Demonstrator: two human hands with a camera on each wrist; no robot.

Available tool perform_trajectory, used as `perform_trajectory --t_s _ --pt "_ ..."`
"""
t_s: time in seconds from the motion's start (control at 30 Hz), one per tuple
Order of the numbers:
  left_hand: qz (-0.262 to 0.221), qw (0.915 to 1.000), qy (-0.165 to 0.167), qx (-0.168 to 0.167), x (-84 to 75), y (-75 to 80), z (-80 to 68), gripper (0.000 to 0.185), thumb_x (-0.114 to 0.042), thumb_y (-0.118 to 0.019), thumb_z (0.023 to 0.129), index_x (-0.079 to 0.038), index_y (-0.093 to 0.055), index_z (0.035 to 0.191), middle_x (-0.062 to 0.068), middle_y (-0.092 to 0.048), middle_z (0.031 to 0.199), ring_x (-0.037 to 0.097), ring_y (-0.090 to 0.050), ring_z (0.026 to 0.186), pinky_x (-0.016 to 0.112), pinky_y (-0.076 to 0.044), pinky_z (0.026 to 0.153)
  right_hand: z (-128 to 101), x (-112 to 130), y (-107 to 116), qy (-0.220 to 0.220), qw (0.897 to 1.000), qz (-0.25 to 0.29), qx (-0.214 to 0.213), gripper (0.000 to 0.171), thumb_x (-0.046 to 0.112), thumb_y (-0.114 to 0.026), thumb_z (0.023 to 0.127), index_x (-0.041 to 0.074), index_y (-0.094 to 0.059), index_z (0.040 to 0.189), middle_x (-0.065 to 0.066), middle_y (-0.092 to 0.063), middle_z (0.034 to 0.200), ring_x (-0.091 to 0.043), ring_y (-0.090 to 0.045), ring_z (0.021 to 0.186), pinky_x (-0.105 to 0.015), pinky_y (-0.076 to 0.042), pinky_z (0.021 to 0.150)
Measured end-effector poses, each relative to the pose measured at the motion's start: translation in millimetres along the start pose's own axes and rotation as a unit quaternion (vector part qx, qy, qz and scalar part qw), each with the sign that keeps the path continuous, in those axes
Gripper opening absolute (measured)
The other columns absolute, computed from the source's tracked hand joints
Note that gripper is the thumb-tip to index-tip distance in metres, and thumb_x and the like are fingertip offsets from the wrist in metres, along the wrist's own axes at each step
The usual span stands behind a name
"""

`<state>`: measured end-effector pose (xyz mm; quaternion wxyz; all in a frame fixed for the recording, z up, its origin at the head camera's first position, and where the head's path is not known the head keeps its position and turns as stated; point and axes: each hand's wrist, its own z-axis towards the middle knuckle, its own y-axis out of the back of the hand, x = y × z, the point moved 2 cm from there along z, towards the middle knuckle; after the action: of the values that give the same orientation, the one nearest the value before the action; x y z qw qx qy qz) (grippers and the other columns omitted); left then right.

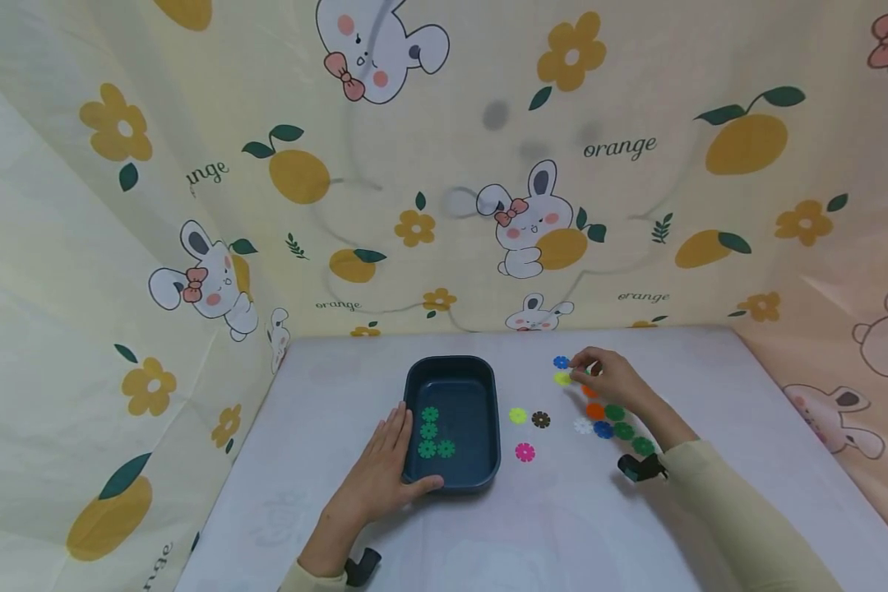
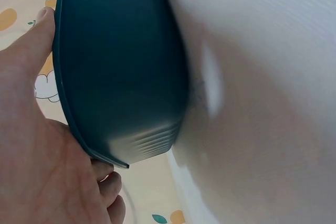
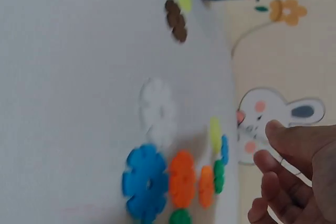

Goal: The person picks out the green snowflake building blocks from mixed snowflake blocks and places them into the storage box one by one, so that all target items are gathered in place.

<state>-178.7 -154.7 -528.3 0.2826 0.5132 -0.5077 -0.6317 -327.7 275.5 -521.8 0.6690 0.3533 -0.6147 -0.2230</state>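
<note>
My left hand (image 1: 380,481) rests flat against the near left side of the dark tray (image 1: 488,395) mid-table, fingers straight; 4 green discs (image 1: 432,433) lie inside. My right hand (image 1: 612,380) pinches a green disc (image 3: 219,176) near the table's (image 1: 710,493) far right edge.

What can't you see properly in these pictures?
- Head view: whether the right hand pinches the small green disc; its fingers cover most of it.
- Left wrist view: the inside of the bin; only its outer wall shows, so the green discs inside are hidden.
- Right wrist view: the brown disc is blurred, and the bin is cut off by the top edge.
</note>
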Motion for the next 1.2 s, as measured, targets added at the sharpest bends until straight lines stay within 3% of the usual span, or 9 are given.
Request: perform_trajectory --t_s 0.2,0.43,0.7,1.2 --pt "-0.002 1.0 -0.001 -0.001 -0.7 1.6 0.1 0.121 -0.074 -0.068 0.093 -0.001 -0.012 0.172 0.014 -0.004 0.181 0.028 -0.005 0.167 0.05 -0.012 0.136 4.1 -14.8 0.3 -0.062 0.998 0.017 0.0 0.029 0.02 -0.072 0.104 0.002 -0.067 0.127 -0.016 -0.065 0.117 -0.029 -0.055 0.093 -0.032 -0.052 0.07" --pt "-0.003 1.0 0.0 -0.002 -1.0 2.0 0.0 0.121 -0.074 -0.069 0.093 -0.001 -0.012 0.171 0.014 -0.004 0.181 0.029 -0.006 0.167 0.05 -0.013 0.136 11.6 -29.2 -3.4 -0.116 0.993 0.02 0.012 0.037 0.027 -0.07 0.107 0.005 -0.061 0.136 -0.021 -0.061 0.13 -0.033 -0.058 0.103 -0.034 -0.059 0.078" --pt "-0.001 1.0 -0.001 -0.002 -0.3 1.9 -0.4 0.121 -0.074 -0.069 0.093 -0.001 -0.013 0.171 0.013 -0.004 0.181 0.028 -0.006 0.167 0.051 -0.013 0.136 21.1 -41.1 -9.3 -0.132 0.991 0.011 0.023 0.05 0.03 -0.074 0.104 0.003 -0.058 0.142 -0.028 -0.053 0.142 -0.043 -0.055 0.118 -0.057 -0.056 0.104" --pt "-0.003 1.0 0.002 -0.001 0.3 0.9 0.3 0.122 -0.075 -0.068 0.093 -0.003 -0.011 0.172 0.012 -0.003 0.181 0.028 -0.005 0.168 0.049 -0.011 0.136 20.9 -33.7 -11.4 -0.132 0.991 -0.007 0.018 0.038 0.022 -0.073 0.104 0.001 -0.061 0.134 -0.026 -0.051 0.134 -0.042 -0.054 0.116 -0.056 -0.055 0.104"
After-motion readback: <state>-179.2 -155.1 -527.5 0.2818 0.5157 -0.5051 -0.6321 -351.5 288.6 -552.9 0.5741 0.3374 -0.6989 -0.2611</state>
